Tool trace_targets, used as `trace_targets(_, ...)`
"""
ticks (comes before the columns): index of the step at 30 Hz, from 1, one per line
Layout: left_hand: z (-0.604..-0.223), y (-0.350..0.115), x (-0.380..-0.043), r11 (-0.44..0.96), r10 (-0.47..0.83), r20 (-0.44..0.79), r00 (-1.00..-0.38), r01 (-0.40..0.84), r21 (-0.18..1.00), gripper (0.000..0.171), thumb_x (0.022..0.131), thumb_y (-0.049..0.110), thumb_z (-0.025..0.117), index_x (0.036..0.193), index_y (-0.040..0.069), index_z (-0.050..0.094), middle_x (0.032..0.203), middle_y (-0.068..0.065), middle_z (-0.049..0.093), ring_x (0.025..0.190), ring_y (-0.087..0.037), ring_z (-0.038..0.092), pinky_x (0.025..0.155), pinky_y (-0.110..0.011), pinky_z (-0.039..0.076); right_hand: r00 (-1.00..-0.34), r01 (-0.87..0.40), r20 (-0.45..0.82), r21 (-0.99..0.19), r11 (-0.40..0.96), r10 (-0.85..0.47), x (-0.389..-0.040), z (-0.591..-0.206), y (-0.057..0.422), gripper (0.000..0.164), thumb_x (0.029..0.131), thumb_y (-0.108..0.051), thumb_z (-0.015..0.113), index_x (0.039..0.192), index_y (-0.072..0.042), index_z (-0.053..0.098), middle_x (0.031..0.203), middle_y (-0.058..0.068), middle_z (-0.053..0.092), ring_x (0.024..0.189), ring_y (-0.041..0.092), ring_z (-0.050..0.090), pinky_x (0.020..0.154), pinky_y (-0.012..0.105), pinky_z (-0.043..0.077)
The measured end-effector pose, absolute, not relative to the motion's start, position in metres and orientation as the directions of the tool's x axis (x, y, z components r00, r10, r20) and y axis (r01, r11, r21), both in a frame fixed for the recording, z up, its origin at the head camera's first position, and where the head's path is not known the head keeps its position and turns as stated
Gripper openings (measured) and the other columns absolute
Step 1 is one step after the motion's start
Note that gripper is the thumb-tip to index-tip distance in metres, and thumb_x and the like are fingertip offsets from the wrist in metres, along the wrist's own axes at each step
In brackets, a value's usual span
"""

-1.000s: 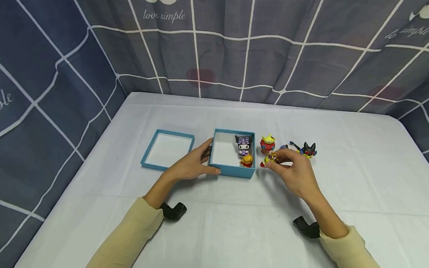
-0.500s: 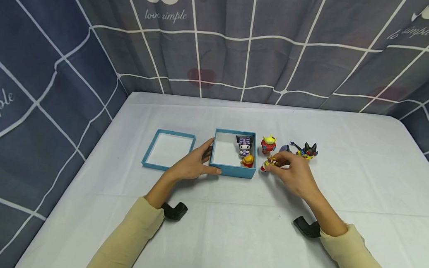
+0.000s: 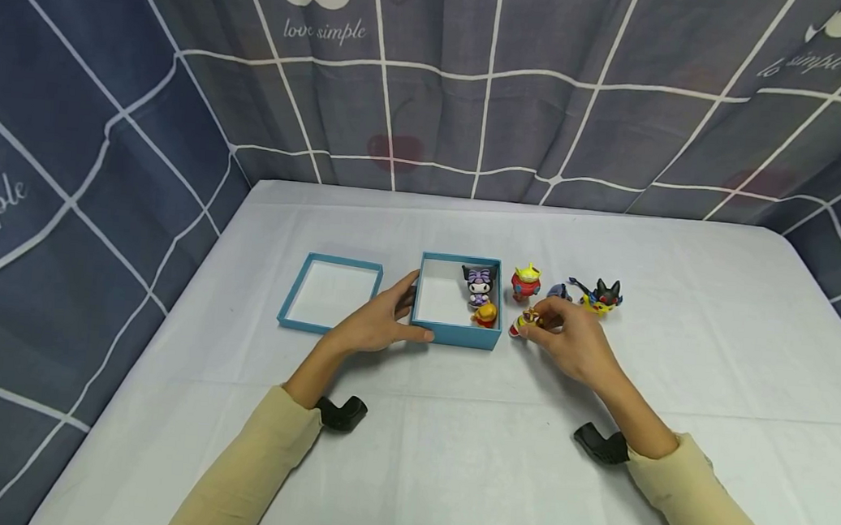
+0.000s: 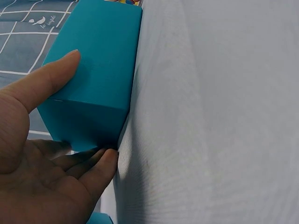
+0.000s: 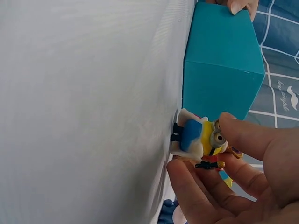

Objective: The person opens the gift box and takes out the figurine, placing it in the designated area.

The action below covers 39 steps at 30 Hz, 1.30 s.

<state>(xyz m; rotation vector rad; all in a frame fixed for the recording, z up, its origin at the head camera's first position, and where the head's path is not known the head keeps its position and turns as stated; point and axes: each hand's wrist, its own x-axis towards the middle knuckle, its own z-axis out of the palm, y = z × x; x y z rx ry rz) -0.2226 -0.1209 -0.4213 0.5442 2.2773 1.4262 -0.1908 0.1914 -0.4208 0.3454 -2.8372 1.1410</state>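
blue-and-yellow toy (image 5: pixel 198 135), pinched by the right hand (image 3: pixel 578 339), could slip if fingers loosen; hard pushing by the left hand (image 3: pixel 375 322), spread against the box (image 3: pixel 462 336), could shift it.

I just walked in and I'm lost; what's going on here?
A person's left hand grips an open, square teal box, while their right hand pinches a small yellow goggled figurine just outside it. A purple-and-black figurine and an orange-and-red figurine are inside. Outside are a red-and-yellow figurine, a partly hidden grey-blue figurine and a black-eared yellow figurine. A shallow, square teal lid lies left of the box.
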Motion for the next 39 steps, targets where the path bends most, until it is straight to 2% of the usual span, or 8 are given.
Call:
trace_targets(30, -0.4223, -0.121, -0.2228, 0.389, 0.531, -0.115, -0.84, 0.12, 0.913, 0.108, 0.086, 0.018, 0.079, 0.158, 0.005, 0.001, 0.163, -0.014, 0.01, 0.147, -0.028, 0.021, 0.116, -0.034, 0.027, -0.973, -0.223, 0.12, -0.693, 0.686, -0.195, -0.1918, -0.424, 0.1916, 0.022, 0.087, -0.014, 0.077, 0.102, -0.001, 0.066, 0.095, 0.011, 0.068, 0.09, 0.028, 0.063, 0.075, 0.039, 0.049)
trace_targets(39, -0.4219, -0.1194, -0.2225, 0.393, 0.522, -0.122, -0.844, 0.111, 0.913, 0.108, 0.086, 0.017, 0.079, 0.158, 0.006, 0.0, 0.163, -0.015, 0.011, 0.146, -0.028, 0.022, 0.116, -0.034, 0.028, -0.976, -0.206, 0.102, -0.714, 0.67, -0.192, -0.1896, -0.4217, 0.1915, 0.035, 0.088, -0.02, 0.077, 0.114, 0.0, 0.063, 0.105, 0.014, 0.068, 0.098, 0.031, 0.065, 0.081, 0.045, 0.053)
